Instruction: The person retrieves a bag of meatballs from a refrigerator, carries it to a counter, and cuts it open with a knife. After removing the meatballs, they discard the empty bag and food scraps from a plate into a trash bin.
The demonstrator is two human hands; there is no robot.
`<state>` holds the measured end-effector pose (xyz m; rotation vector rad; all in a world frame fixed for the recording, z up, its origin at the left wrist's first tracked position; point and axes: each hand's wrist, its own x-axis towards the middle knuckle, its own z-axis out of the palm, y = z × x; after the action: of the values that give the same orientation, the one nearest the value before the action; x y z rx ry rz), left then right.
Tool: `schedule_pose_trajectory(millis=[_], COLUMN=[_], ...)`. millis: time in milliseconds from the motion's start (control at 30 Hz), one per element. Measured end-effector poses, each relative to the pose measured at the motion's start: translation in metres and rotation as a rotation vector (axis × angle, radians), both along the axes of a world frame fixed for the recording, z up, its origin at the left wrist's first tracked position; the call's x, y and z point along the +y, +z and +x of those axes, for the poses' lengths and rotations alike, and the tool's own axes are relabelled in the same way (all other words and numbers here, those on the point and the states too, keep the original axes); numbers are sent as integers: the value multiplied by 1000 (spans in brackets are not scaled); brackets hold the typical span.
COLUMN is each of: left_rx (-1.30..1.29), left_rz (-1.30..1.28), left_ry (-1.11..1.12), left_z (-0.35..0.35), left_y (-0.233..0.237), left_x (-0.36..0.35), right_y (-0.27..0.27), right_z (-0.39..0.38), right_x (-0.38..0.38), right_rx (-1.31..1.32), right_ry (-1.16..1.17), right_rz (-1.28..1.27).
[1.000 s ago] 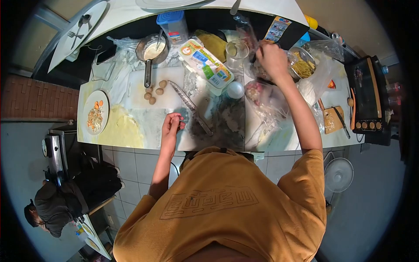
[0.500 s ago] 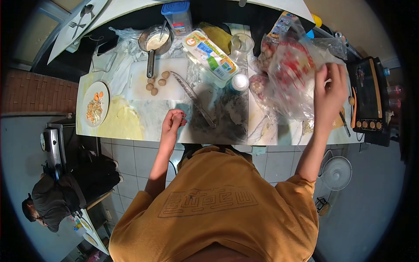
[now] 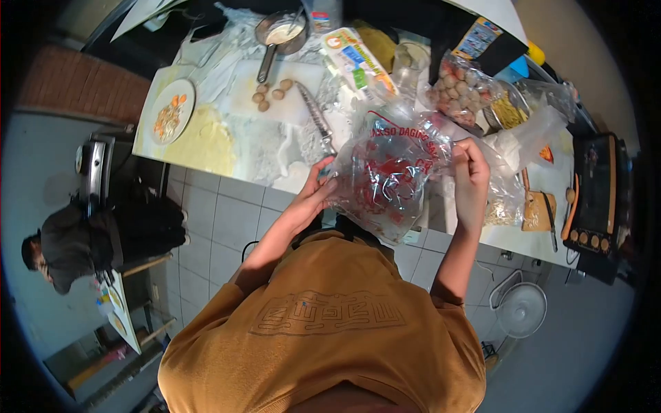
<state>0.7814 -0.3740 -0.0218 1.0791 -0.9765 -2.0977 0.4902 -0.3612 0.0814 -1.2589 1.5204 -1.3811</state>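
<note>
A clear plastic bag with red print [image 3: 392,172] hangs between my hands at the table's front edge. My left hand [image 3: 313,195] pinches its left side, and my right hand [image 3: 471,164] grips its upper right side. Just beyond my left hand lies a long knife [image 3: 317,118], beside a white cutting board [image 3: 241,100]. Several brown balls [image 3: 263,98] sit on that board. A second bag of round balls [image 3: 461,89] rests behind my right hand.
A saucepan [image 3: 292,43] of pale mixture stands at the back, near an egg carton [image 3: 354,62]. At left is a plate of chopped food [image 3: 172,113]; at right, a toaster oven [image 3: 593,199]. Another person [image 3: 76,241] is at far left.
My right hand has brought the printed bag from the right to the front of my body. My left hand has moved right and taken hold of it. The view has shifted and tilted.
</note>
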Motion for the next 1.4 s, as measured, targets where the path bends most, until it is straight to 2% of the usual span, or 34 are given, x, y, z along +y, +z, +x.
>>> schedule_pose_trajectory(millis=[100,133,200,333,400,433,600,667,733,800,933,1000,1067,1100,1167,1200,1267,1367,1400], left_rx=[240,243,210,30,70,74,385,381,552,572,710,947,931,785,488,489,46,38,64], left_rz=[166,158,166,195,254,253,303,369,352,403,288,214,154,133,97,78,90,124,144], left_ry=[90,105,96,216,323,336,438,546,563,690,882,929,1056,1122,1237,1323,1509,1744,1802], left_z=[19,27,46,96,118,132,185,200,224,240,261,267,266,264,263,258,252,231,226], left_y=[-8,-7,-5,-26,-30,-36,-42,-38,-30,-20,-11,-3,1,0,-13,-14,-6,-6,-12], left_x=[23,30,45,83,107,122,204,240,274,308,371,399,427,443,479,502,547,630,657], right_y=[-15,-19,-27,-45,-55,-52,-79,-88,-93,-83,-78,-84,-87,-86,-86,-84,-90,-102,-108], right_z=[31,46,76,114,143,162,250,280,305,328,366,382,396,405,417,423,434,450,458], right_x=[5,8,15,33,45,57,134,164,192,218,264,278,289,295,310,317,330,358,368], right_rx=[111,113,-41,6,204,287,229,493,505,432,451,453,312,239,229,229,198,241,271], right_ry=[50,66,243,501,629,653,908,953,1032,1081,1169,1222,1238,1252,1337,1351,1479,1610,1666], right_rz=[-1,-8,-81,-50,-238,-246,-16,-133,-91,70,12,-73,-116,-205,-156,-101,-100,-127,-46])
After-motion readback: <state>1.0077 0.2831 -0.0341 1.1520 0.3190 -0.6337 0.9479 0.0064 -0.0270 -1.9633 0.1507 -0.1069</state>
